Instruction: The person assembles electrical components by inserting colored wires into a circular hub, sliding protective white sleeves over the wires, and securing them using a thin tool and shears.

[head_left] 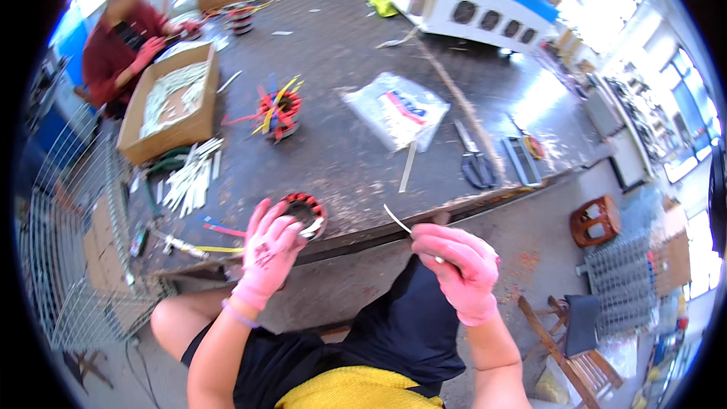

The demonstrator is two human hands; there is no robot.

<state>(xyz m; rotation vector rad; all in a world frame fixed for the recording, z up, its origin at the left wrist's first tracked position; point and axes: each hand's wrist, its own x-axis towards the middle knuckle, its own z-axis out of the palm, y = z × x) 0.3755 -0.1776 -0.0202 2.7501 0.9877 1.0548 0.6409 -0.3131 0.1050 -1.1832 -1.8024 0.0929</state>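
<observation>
Pink gloves cover both my hands. My left hand [269,251] rests against the left side of a round red-rimmed motor stator [311,210] at the table's near edge, its fingers wrapped over the rim. Red, blue and yellow wires run out to the left of this stator. Right of it, in the air past the table edge, my right hand [460,266] pinches a thin, slightly curved white strip [395,217] that points up and left. A small white end shows between its lower fingers. Another stator [279,110] with red, yellow and blue wires stands farther back on the table.
White strips [189,182] lie in a pile beside a cardboard box [168,136] of similar pieces. A plastic bag [401,112], scissors [477,163], a grey tool [521,160] and a tape roll [534,147] lie to the right. A co-worker [125,38] in pink gloves sits at the far left.
</observation>
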